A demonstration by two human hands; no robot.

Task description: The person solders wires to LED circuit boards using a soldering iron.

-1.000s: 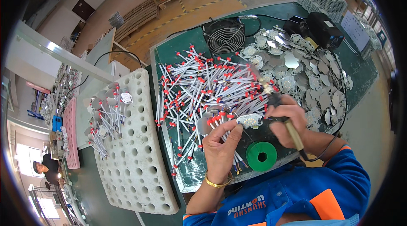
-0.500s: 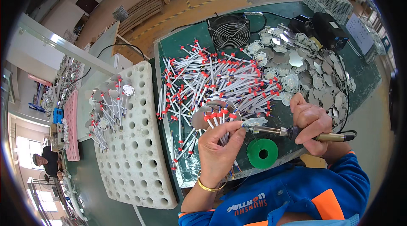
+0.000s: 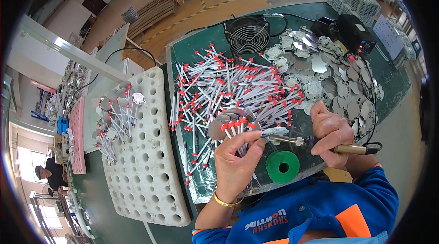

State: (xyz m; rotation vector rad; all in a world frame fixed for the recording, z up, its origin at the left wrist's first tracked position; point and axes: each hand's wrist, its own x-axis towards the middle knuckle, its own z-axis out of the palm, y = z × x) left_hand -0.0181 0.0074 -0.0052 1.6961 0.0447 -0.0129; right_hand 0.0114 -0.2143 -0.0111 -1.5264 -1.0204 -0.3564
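Board [image 3: 275,131] sits at the left hand's [image 3: 235,159] fingertips, between the hands, iron [image 3: 350,149] tip just beside it; exact contact unclear. Left fingers pinched closed on a bunch of wires [image 3: 235,129] with red collars; grey plates [image 3: 218,129] at their far end. Right hand [image 3: 333,134] fingers wrapped closed round the iron. Board looks light, stiff, thin; best held by its rim, away from the hot tip. Wires likely light, bendy; grip the sleeves. Spool [image 3: 274,175] near, on bench [image 3: 388,81]. Wire pile [image 3: 215,84] far left, plate pile [image 3: 338,81] far right, fan [image 3: 247,36] beyond, foam tray [image 3: 132,193] left.
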